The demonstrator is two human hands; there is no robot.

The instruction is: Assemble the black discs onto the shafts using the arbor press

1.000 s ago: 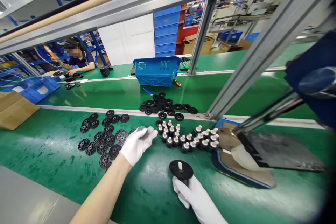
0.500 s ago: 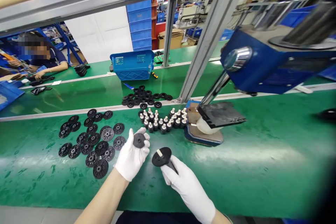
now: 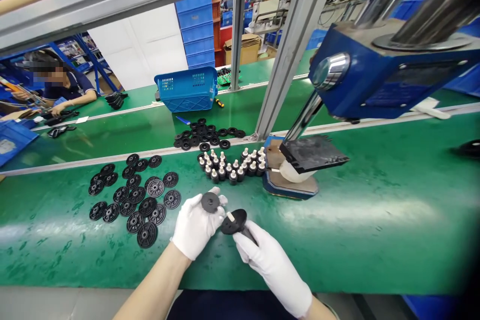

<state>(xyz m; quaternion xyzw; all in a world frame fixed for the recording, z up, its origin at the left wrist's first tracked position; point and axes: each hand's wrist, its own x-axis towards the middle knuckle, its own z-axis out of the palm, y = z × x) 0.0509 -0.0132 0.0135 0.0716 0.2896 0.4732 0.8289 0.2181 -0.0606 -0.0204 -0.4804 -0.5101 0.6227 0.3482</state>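
White gloves cover both hands. My left hand (image 3: 198,222) is closed on a small round black disc (image 3: 210,202) with a hole in its middle. My right hand (image 3: 268,260) grips the dark stem of a black part with a wide round flange (image 3: 237,223); a short white pin sticks out of the flange. The two parts are close together above the green bench, and I cannot tell whether the left fingertips touch the flange. Left of my hands lie several black ribbed wheels (image 3: 147,234). Beyond the hands stand several black pieces with white tips (image 3: 233,176).
A blue press (image 3: 390,77) stands at the right, its base plate (image 3: 290,187) on the bench. Small black rings (image 3: 202,132) lie behind the white-tipped pieces, near a blue basket (image 3: 187,91). A metal post (image 3: 283,50) rises beside the press. Another person (image 3: 63,80) sits at the far left.
My left hand has moved right with the disc, closer to the flanged part. The disc's face has turned. My right hand keeps its hold on the stem. The view has shifted slightly.
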